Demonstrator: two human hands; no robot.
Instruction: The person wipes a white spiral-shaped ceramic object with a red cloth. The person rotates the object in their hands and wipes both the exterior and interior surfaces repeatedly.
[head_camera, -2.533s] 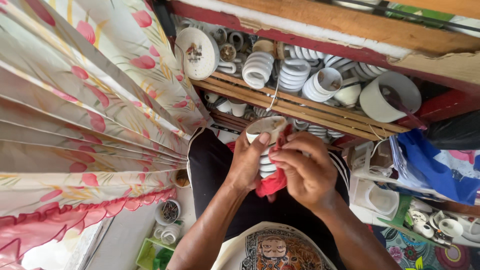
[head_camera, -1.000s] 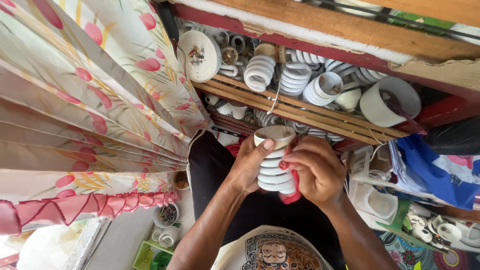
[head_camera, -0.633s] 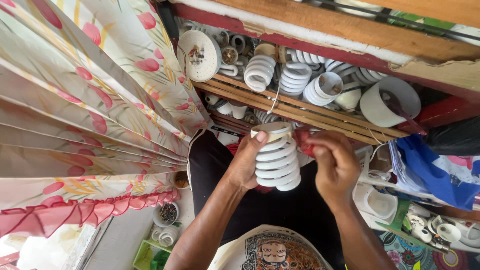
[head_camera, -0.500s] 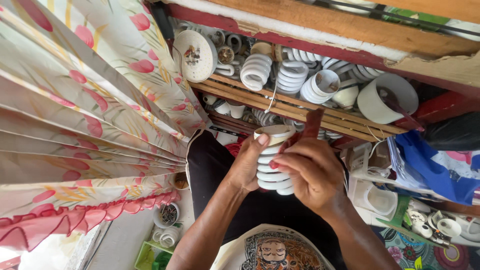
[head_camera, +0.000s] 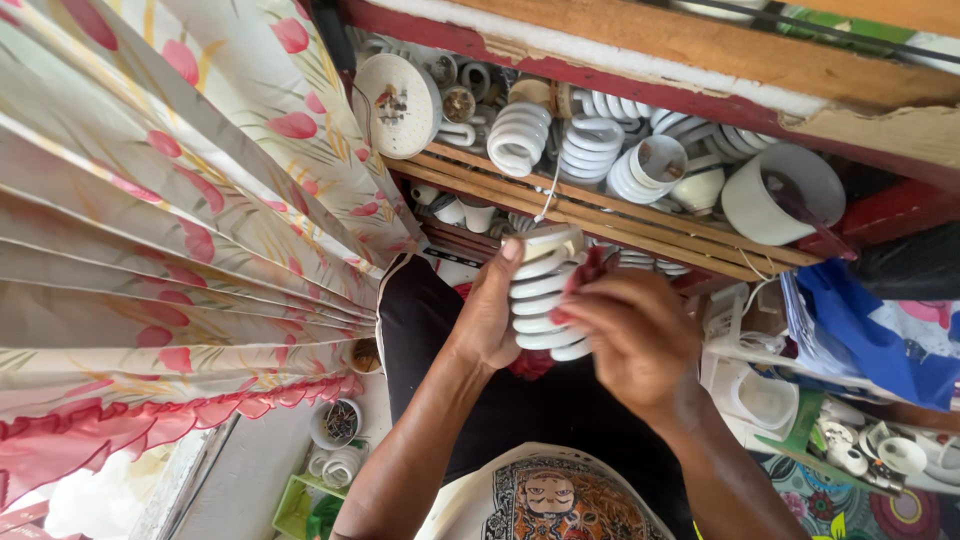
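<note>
Head view: spiral bulb (head_camera: 540, 300) clasped between left hand (head_camera: 490, 315) and right hand (head_camera: 625, 335).

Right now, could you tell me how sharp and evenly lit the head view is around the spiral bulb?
Head view: soft daylight, no harsh glare; the white spiral bulb is fairly sharp; the right hand is slightly motion-blurred, the left hand crisper; the floral curtain looms large, stretched by the wide lens.

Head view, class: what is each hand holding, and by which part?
Left hand grips the white spiral lamp tube along its coils, thumb on top; right hand presses a red cloth against it.
</note>
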